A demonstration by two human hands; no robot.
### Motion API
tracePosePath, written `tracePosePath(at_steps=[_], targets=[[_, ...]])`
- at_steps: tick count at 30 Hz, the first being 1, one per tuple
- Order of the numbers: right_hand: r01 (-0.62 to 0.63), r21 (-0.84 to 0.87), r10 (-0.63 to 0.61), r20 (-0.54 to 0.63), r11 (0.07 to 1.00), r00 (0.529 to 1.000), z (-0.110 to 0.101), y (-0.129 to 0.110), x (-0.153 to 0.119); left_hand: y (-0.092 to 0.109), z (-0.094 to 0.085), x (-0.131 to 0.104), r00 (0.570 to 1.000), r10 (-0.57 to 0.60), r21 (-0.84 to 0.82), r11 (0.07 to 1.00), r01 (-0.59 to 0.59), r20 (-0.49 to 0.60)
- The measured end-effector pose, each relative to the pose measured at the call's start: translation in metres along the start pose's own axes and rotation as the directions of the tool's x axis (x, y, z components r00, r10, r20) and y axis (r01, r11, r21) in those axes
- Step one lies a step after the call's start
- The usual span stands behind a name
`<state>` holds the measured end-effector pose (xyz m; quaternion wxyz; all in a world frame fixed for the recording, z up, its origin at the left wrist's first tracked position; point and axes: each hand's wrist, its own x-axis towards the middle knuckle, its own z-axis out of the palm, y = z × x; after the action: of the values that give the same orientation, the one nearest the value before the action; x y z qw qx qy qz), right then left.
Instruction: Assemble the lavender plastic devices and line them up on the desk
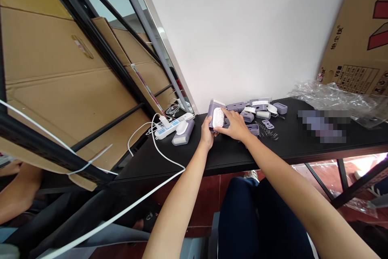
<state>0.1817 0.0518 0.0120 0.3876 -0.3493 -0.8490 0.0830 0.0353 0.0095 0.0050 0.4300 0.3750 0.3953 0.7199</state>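
Held above the black tabletop is a purple scrub brush point(218, 118) with white bristles facing me. My left hand point(207, 134) is closed around its lower left side. My right hand point(236, 125) grips its right side, thumb and fingers at the bristle part. Just beyond my right hand lie several purple housings point(236, 107), white bristle heads point(260, 102) and a purple oval plate point(267, 124). Small metal springs point(269, 133) are scattered beside them. To the left rests another purple and white unit point(183, 133) with a white oval part on top.
A white power strip point(165, 130) with cables lies left on the black table point(291, 142). Clear plastic wrap point(336, 97) and a cardboard box point(357, 57) are at the right. A black shelf frame point(121, 65) stands left; another person's arm point(18, 190) shows below it.
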Motion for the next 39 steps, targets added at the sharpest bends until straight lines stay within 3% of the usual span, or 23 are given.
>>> tracePosePath(at_steps=[14, 25, 30, 39], targets=[[0.005, 0.146, -0.013, 0.050, 0.989, 0.999, -0.0077, 0.0052, 0.0042, -0.0013, -0.0009, -0.0023, 1.000, 0.016, 0.071, 0.997, -0.018, 0.026], [-0.018, 0.075, 0.018, -0.003, 0.997, 1.000, -0.0064, 0.0030, 0.0034, 0.0011, 0.0015, -0.0031, 0.999, -0.013, 0.037, 0.999, 0.012, 0.032], [-0.004, 0.029, 0.006, -0.082, 1.000, 0.997, -0.0034, 0.0065, 0.0024, 0.0026, 0.0032, -0.0044, 0.999, -0.031, 0.011, 0.999, 0.031, 0.028], [0.092, -0.039, -0.092, -0.005, 0.995, 0.996, -0.0064, 0.0046, 0.0037, 0.0028, 0.0020, -0.0058, 0.995, -0.099, 0.009, 0.995, 0.099, 0.032]])
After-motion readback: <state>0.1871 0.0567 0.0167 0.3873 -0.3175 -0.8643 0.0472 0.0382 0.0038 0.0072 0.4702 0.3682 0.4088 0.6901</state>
